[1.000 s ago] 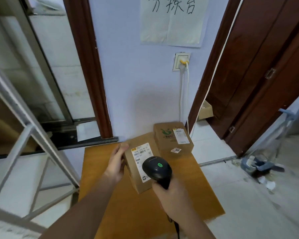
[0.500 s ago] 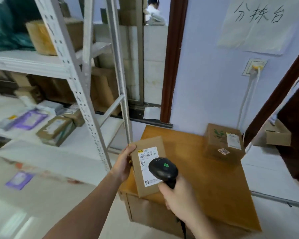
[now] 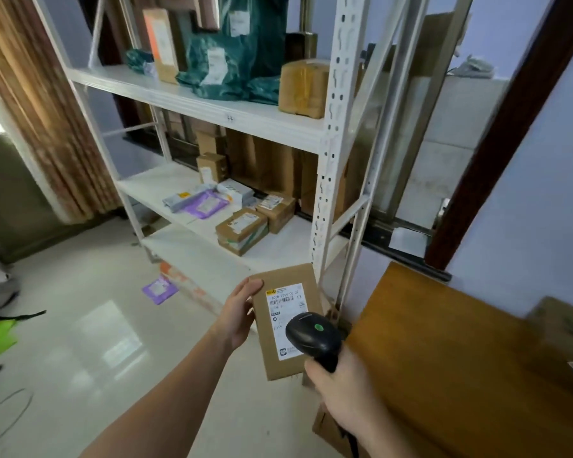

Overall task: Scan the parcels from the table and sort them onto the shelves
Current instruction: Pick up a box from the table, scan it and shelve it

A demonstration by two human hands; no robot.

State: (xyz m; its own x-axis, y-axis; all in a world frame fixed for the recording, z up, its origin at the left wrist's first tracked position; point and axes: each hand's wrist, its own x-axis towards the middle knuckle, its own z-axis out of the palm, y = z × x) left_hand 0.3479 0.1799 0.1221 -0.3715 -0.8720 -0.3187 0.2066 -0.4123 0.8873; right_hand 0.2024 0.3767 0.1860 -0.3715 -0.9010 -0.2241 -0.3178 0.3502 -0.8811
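My left hand (image 3: 237, 314) grips the left edge of a small brown cardboard parcel (image 3: 278, 345) with a white label, held up in front of the white metal shelf rack (image 3: 336, 133). My right hand (image 3: 343, 388) grips the handle of a black barcode scanner (image 3: 313, 335) with a green dot, its head just over the parcel's lower right corner. The wooden table (image 3: 444, 358) lies to the right, with another brown parcel (image 3: 563, 338) blurred at its far right edge.
The rack's shelves carry green bags (image 3: 235, 57), a yellow-taped box (image 3: 303, 89) and several small boxes and mailers (image 3: 242, 229). A purple mailer (image 3: 159, 289) lies on the shiny floor. Curtains (image 3: 37, 110) hang at the left; a dark door frame (image 3: 510, 127) stands at the right.
My view has swung left from the table to the shelf rack. Both hands carried the parcel and scanner off the table and now hold them in front of the rack.
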